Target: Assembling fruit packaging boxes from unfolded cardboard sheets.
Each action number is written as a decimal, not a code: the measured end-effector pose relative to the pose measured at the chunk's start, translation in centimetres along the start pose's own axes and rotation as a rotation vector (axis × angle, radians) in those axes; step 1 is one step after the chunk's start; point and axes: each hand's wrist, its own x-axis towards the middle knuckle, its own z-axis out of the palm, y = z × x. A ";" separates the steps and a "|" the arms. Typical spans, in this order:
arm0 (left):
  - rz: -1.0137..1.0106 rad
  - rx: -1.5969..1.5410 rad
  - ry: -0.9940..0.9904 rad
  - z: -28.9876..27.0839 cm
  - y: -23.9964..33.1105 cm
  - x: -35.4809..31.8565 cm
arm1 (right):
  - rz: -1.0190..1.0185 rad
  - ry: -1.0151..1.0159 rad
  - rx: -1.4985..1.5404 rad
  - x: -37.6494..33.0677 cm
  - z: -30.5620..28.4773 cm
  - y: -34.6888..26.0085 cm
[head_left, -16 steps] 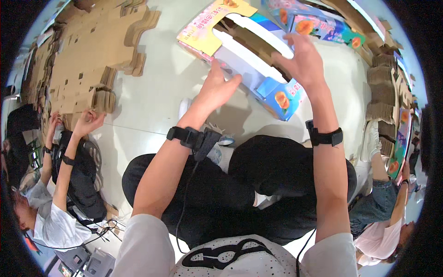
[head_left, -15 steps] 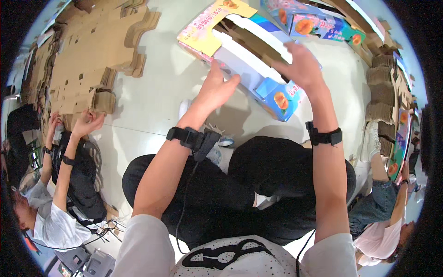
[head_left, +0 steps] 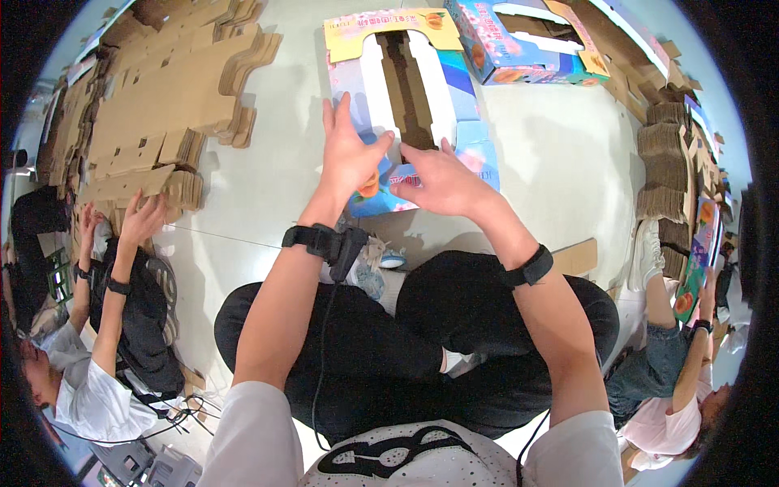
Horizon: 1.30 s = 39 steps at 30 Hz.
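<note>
A printed fruit carton [head_left: 442, 89] in blue, pink and yellow stands on the floor before me, with white inner flaps around a long top opening. My left hand [head_left: 349, 158] lies along its left side, fingers stretched and thumb reaching toward the opening. My right hand [head_left: 450, 180] touches the near end, fingertips at the opening's near edge, thumb lower on the blue panel. Both hands have their fingers apart. Brown inner cardboard shows through the opening. My hands hide parts of the near end.
A second printed carton [head_left: 519, 69] stands at the far right. Stacks of flat brown cardboard [head_left: 170, 97] lie at left, more cardboard [head_left: 661, 154] at right. One person's hands [head_left: 142, 217] touch the left stack; a person at right has a hand near a printed panel [head_left: 698, 260].
The carton has turned, so its opening now points away from me. My right hand has come from its far right side to the near end; my left hand has moved slightly left.
</note>
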 end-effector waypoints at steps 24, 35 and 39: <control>-0.089 -0.086 -0.124 1.4 -0.8 -0.4 | 0.467 0.478 -0.569 12.3 -15.8 20.2; -0.116 -0.048 -0.161 1.1 -0.6 0.5 | 0.738 0.293 -0.628 7.1 -16.7 18.9; -0.058 -0.028 -0.134 0.5 -1.0 0.6 | 0.845 0.219 -0.510 3.5 -15.5 16.8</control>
